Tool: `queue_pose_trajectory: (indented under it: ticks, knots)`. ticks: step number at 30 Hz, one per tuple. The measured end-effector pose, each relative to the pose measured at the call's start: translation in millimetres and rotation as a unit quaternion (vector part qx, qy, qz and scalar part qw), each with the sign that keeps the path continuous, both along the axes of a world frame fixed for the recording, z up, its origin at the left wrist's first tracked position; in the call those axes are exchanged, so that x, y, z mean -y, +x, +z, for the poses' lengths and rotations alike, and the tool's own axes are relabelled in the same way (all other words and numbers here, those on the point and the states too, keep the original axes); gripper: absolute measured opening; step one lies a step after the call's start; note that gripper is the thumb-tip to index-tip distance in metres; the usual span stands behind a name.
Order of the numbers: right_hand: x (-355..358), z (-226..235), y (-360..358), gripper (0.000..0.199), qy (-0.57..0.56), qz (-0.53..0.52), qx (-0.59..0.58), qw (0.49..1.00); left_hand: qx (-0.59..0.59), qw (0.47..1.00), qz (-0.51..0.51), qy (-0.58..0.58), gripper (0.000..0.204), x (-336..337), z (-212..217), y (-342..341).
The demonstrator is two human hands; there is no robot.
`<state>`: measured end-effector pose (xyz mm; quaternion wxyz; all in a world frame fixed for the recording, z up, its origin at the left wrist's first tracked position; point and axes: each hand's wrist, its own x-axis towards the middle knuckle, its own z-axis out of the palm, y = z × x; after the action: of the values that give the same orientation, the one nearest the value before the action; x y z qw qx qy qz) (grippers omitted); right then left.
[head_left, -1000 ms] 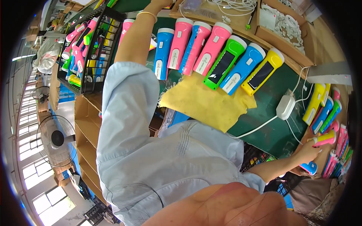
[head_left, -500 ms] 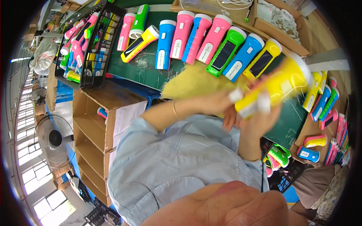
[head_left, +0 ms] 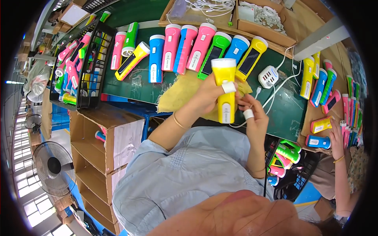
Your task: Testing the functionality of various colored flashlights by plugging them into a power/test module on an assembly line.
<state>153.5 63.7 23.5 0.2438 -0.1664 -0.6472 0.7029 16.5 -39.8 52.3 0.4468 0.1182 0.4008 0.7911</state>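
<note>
My left hand [head_left: 210, 94] is closed round the body of a yellow flashlight [head_left: 226, 72], its wide white-rimmed head pointing away from me. White tape wraps the thumb. Beside the flashlight's right side, my right hand [head_left: 256, 118] has its fingers curled in a pinch; what they hold, if anything, is hidden. It also has a white wrap on one digit. A white cable [head_left: 271, 101] runs behind this hand toward the flashlight's lower end; whether it is plugged in I cannot tell. A yellow cloth [head_left: 173, 96] lies beneath the hands on the green table.
Several flashlights, including a blue one [head_left: 156, 59], line the table's far side. A white multi-port charger [head_left: 268, 76] sits right. A black basket [head_left: 94, 67] of flashlights stands left; a co-worker's hand [head_left: 336, 139] touches flashlights at right. Cardboard shelves [head_left: 106, 118] stand lower left.
The yellow flashlight has come left from the right side and turned so its head points away. My right hand has come off its body. A co-worker's hand has appeared at right.
</note>
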Motion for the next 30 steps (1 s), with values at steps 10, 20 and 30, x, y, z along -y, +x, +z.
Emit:
queue_pose_trajectory:
  ticks: [10,20,30]
  knots:
    - [-7.7,11.5,13.6,0.018,-0.024,-0.072,0.087,0.993,0.119,0.988,-0.094,-0.006,0.036,-18.4,15.7,-4.3]
    - [-24.6,26.0,0.8,0.042,-0.152,0.021,0.012,0.988,-0.120,0.991,-0.015,-0.053,0.029,-20.1,10.5,-10.4]
    - [-46.1,25.9,-1.7,0.032,-0.166,0.080,0.019,0.983,-0.559,0.708,0.238,-0.360,0.081,-30.4,49.9,-50.5]
